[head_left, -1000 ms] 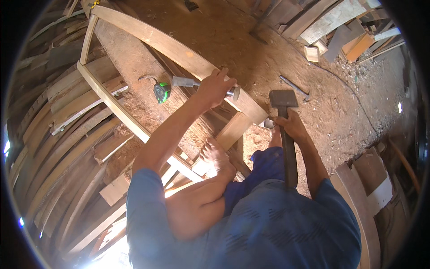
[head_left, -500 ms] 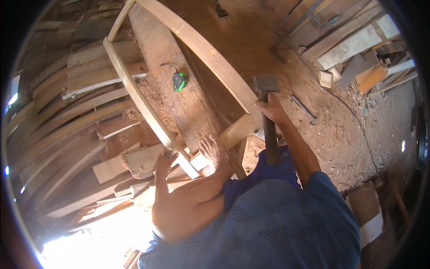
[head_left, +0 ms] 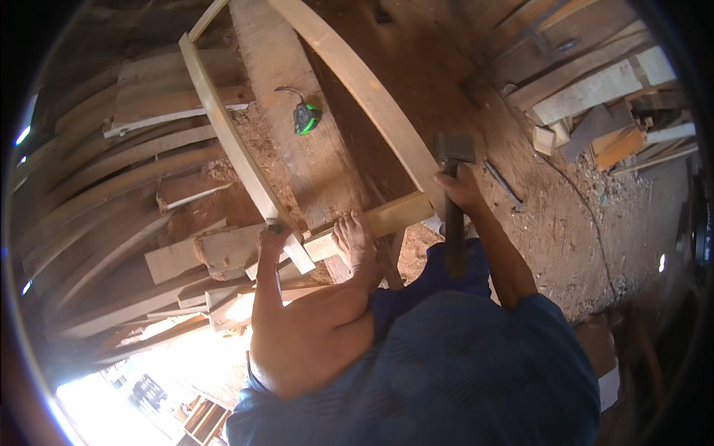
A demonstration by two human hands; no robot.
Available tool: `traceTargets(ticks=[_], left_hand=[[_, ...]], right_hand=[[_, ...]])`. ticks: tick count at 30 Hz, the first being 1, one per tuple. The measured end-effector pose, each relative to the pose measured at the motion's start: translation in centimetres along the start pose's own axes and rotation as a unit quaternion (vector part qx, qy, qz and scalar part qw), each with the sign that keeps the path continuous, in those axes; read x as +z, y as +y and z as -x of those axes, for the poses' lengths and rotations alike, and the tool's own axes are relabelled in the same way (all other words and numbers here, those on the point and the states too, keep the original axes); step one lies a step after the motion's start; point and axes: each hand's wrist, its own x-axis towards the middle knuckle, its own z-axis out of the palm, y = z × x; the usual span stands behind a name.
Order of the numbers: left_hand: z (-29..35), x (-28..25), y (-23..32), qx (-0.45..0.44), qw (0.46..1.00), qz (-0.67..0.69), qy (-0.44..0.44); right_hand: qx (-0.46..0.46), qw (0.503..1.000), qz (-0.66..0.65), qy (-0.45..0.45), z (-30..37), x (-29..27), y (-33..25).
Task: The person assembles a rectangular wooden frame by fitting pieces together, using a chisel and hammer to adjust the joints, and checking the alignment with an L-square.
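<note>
My right hand [head_left: 462, 192] grips a hammer [head_left: 454, 230] high on its handle, just under the blocky dark head. The handle hangs down toward my lap. My left hand [head_left: 274, 241] is closed beside the lower end of the wooden frame's left rail [head_left: 234, 152]; a small dark end shows above the fist, and its kind is unclear. The frame's curved right rail [head_left: 372, 100] ends near the hammer. Between the rails runs a crosspiece [head_left: 401, 213], with my bare foot [head_left: 355, 241] pressed on it.
A green and black tape measure [head_left: 306, 118] lies on a wide plank [head_left: 268, 82] inside the frame. Stacked boards [head_left: 149, 149] fill the left side. A metal rod [head_left: 503, 184] and a dark cord [head_left: 587, 201] lie on the dusty floor; offcuts [head_left: 617, 145] are piled at the right.
My left hand has moved up slightly along the left rail and its fingers have closed. The frame sits a little farther right in view. The hammer remains in my right hand.
</note>
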Motion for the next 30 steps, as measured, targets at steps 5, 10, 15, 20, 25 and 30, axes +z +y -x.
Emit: traceTargets(ticks=[5, 10, 15, 20, 25, 30], left_hand=[[-1.3, 0.2, 0.8, -0.002, 1.0, -0.001, -0.013], [-2.0, 0.7, 0.7, -0.013, 1.0, 0.003, -0.024], [-2.2, 0.8, 0.9, -0.012, 1.0, 0.008, -0.027], [-2.0, 0.4, 0.7, -0.009, 1.0, 0.014, -0.011], [-1.5, 0.3, 0.4, -0.001, 1.0, 0.017, -0.001], [-0.7, 0.4, -0.7, 0.001, 1.0, 0.013, 0.004]], right_hand=[[-0.024, 0.988, 0.099, 0.117, 0.7, 1.2, 0.5], [0.104, 0.994, -0.031, -0.001, 1.3, -0.4, -3.3], [0.115, 0.989, -0.074, 0.057, 1.2, 0.5, -1.6], [0.032, 0.978, -0.17, 0.113, 1.1, 1.8, -2.7], [0.011, 0.971, -0.213, 0.107, -0.7, 2.9, -1.7], [0.035, 0.972, -0.219, 0.082, -1.8, 4.5, -1.1]])
